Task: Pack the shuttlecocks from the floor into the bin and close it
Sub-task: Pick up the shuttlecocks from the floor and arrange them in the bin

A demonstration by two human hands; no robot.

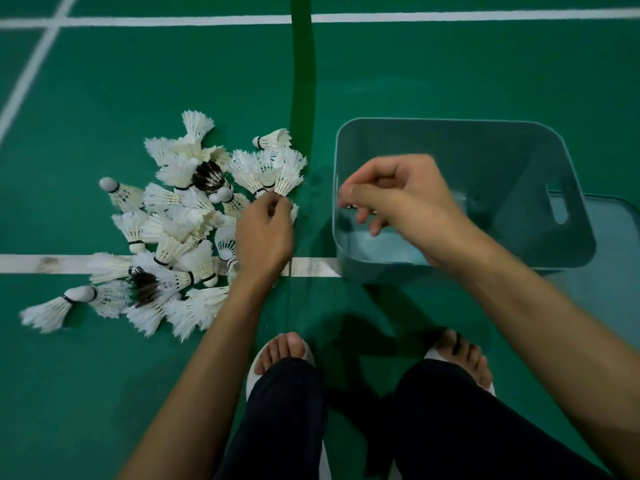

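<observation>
Open floor lies beyond the shuttlecocks [180, 216]; my left hand [265, 233] pinches one at the pile's edge, my right hand [401, 195] hangs loosely curled, empty, over the bin [460, 133]

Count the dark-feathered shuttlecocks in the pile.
2. One dark shuttlecock sits in the upper middle of the pile; the other dark shuttlecock lies near the lower left, just below the white line. More may be buried under the white ones.

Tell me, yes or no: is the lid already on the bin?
No. The bin is open-topped, with the right hand above its near-left corner and the lid lying beside it.
</observation>
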